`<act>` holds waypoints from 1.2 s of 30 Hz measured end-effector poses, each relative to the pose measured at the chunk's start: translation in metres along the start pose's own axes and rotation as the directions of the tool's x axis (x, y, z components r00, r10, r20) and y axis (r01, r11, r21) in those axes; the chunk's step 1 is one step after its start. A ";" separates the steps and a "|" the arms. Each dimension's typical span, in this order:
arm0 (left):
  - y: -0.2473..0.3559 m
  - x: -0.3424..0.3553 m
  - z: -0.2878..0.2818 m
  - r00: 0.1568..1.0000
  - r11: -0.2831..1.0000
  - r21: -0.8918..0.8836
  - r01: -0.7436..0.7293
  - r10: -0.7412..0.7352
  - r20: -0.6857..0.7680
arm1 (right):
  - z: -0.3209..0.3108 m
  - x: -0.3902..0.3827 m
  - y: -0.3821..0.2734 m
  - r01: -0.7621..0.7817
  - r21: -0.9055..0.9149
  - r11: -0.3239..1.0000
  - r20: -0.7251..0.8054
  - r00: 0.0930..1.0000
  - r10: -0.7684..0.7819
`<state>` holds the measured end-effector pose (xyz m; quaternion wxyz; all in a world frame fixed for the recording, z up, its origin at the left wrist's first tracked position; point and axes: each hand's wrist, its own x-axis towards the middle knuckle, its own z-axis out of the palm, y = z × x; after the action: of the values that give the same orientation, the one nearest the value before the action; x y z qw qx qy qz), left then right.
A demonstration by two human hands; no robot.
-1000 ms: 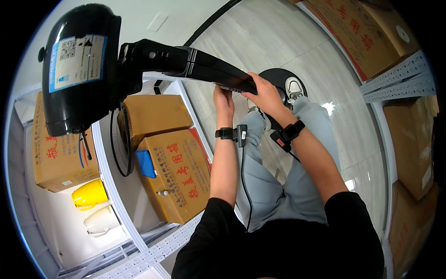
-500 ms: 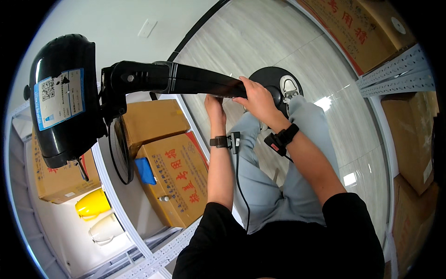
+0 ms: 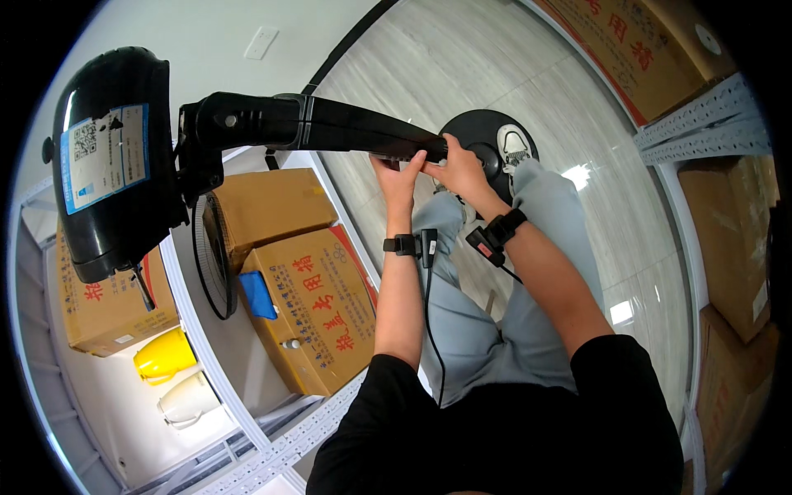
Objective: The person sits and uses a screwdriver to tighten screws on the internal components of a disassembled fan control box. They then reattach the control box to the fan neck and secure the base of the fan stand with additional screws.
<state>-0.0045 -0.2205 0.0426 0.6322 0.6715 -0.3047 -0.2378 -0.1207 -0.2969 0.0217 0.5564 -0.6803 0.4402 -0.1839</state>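
Note:
A black pedestal fan [image 3: 363, 130] stands before me, its column rising from a round base [image 3: 470, 125] on the floor. The motor housing [image 3: 107, 165], with a white and blue label, is at the far left, and the edge of a wire grille [image 3: 213, 256] shows under it. My left hand [image 3: 399, 181] is closed on the near side of the column, its thumb pointing at my other hand and its fingertips hidden behind the fan. Just right of it, my right hand [image 3: 460, 173] grips the column's lower end, the thumb meeting the left one.
Shelves to my left hold cardboard boxes [image 3: 309, 305], a yellow pitcher [image 3: 165, 356] and a white pitcher [image 3: 188, 400]. More boxes [image 3: 726, 239] fill the metal rack [image 3: 701, 124] on the right. My shoe [image 3: 513, 144] rests on the fan base. Black cables hang from my wristbands.
My left hand has slid right along the column, up to my right hand, and its thumb has come into view. The fan's head and column appear slightly higher in the picture.

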 end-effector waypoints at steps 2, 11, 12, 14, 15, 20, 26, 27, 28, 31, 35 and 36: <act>0.001 0.004 0.005 1.000 1.000 0.028 -0.014 0.014 -0.007 | 0.013 0.009 0.016 -0.057 0.117 0.991 0.022 0.998 0.055; -0.002 0.001 0.008 0.990 0.993 -0.017 -0.119 0.117 -0.076 | 0.016 0.008 0.013 -0.105 0.362 0.926 0.091 0.993 0.077; -0.001 0.001 0.009 0.991 0.994 -0.010 -0.113 0.112 -0.076 | 0.015 0.008 0.012 -0.103 0.355 0.929 0.084 0.993 0.078; 0.000 0.001 0.011 0.991 0.993 -0.011 -0.114 0.113 -0.072 | 0.014 0.004 0.010 -0.092 0.339 0.936 0.043 0.996 0.083; -0.001 0.000 0.010 0.991 0.993 -0.020 -0.120 0.118 -0.068 | 0.013 0.003 0.010 -0.088 0.331 0.939 0.023 0.996 0.085; -0.004 0.004 0.004 0.998 0.998 0.061 -0.034 0.037 -0.042 | 0.015 0.000 0.006 -0.079 0.237 0.968 -0.049 0.994 0.094; 0.049 0.017 0.021 0.951 0.934 0.236 -0.269 0.296 -0.087 | 0.021 0.008 0.015 0.024 0.158 0.987 -0.129 0.992 -0.003; 0.067 0.018 0.020 0.933 0.926 0.227 -0.303 0.337 -0.128 | 0.018 0.004 0.010 0.006 0.149 0.989 -0.082 0.997 0.006; 0.081 0.019 0.020 0.911 0.915 0.216 -0.340 0.377 -0.165 | 0.016 0.002 0.008 -0.010 0.138 0.990 -0.042 0.999 0.016; 0.116 0.028 0.025 0.850 0.868 0.267 -0.418 0.478 -0.222 | 0.013 0.001 0.004 0.047 0.143 0.989 -0.055 0.998 -0.040; 0.139 0.032 0.038 0.821 0.846 0.295 -0.445 0.517 -0.243 | 0.000 0.001 0.000 0.110 -0.016 0.994 -0.023 0.994 -0.110; 0.138 0.033 0.034 0.810 0.835 0.328 -0.442 0.529 -0.255 | -0.007 -0.002 -0.008 0.139 -0.107 0.984 0.007 0.990 -0.139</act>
<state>-0.0205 -0.2700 0.1790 0.6234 0.6755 -0.3830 0.0916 -0.1236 -0.2994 0.0312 0.5046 -0.7383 0.4010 -0.1984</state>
